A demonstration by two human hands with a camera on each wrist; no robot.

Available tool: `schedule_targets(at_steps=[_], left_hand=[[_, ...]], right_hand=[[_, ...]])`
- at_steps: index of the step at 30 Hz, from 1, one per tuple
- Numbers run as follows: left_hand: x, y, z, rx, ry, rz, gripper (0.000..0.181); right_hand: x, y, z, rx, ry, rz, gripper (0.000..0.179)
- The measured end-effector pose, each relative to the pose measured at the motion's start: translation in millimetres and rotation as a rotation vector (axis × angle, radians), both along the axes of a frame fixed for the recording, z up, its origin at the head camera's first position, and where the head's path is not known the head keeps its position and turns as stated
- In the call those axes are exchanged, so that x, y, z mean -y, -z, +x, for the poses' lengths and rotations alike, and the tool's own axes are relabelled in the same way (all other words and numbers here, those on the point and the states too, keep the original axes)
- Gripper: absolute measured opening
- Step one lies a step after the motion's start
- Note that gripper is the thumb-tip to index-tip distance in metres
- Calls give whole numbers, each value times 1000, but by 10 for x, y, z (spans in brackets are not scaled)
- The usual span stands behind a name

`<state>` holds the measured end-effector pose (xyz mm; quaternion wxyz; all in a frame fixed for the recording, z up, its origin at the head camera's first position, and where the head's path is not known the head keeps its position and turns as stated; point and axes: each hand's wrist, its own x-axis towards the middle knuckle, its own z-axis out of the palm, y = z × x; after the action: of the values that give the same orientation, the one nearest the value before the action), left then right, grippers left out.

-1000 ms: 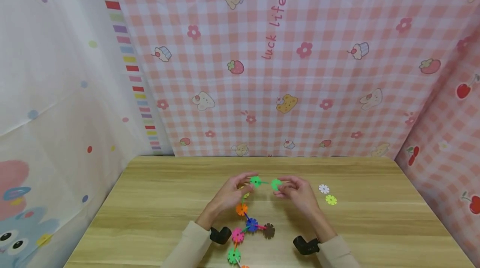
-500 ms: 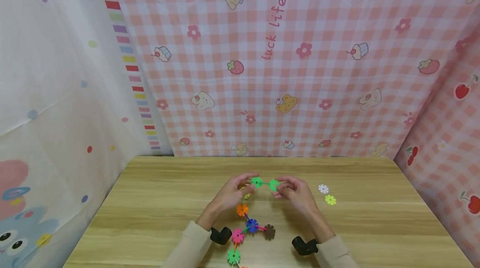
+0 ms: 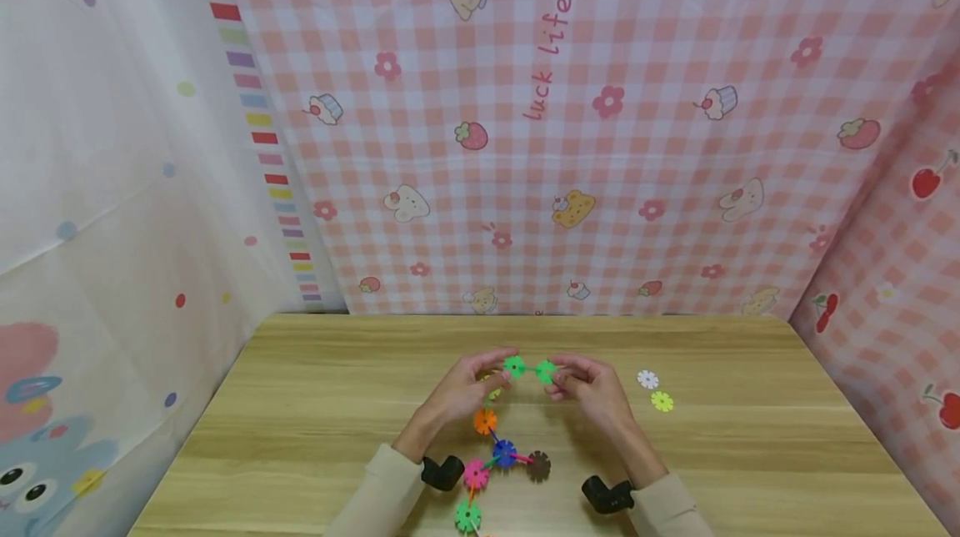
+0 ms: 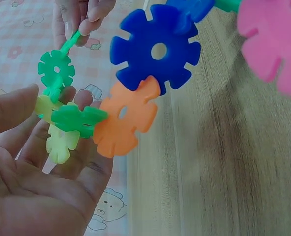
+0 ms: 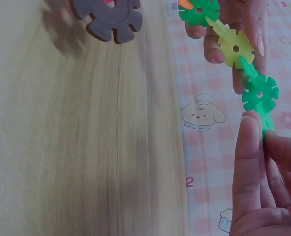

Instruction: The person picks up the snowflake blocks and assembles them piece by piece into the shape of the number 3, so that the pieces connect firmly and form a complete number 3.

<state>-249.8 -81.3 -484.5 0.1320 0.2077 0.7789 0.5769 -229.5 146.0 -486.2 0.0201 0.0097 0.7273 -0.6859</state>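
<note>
A chain of slotted plastic snowflake discs runs up the table's middle in the head view, through pink [image 3: 476,474], blue [image 3: 505,454] and orange [image 3: 485,421] discs. My left hand [image 3: 467,385] holds the chain near its far end, thumb and fingers around a yellow disc [image 4: 61,144]. Beyond it a green disc [image 5: 260,94] joins the chain. Between thumb and forefinger, my right hand [image 3: 597,387] pinches another green disc [image 3: 545,372], which meets the chain's green end edge-on in the right wrist view. A brown disc [image 3: 538,466] branches off the blue one.
To the right of my right hand, a white disc [image 3: 648,379] and a loose yellow disc [image 3: 662,401] lie on the wooden table [image 3: 750,454]. Black wrist mounts [image 3: 442,474] sit on both wrists. A pink checked cloth [image 3: 525,228] hangs behind the table.
My right hand has shifted slightly left, bringing its green disc closer to the chain's green end. My left hand has barely moved and keeps its hold.
</note>
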Motion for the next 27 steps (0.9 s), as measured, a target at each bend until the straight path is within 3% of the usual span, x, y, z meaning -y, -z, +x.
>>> schedule_targets(at_steps=[10,27], left_hand=[[-1,14,-3,-30,16,-46,41],[-2,13,-17,44,23,-5,39]], right_hand=[[19,28,11,-7,15,3,26],[-2,75,-2,2,6,-16,28]])
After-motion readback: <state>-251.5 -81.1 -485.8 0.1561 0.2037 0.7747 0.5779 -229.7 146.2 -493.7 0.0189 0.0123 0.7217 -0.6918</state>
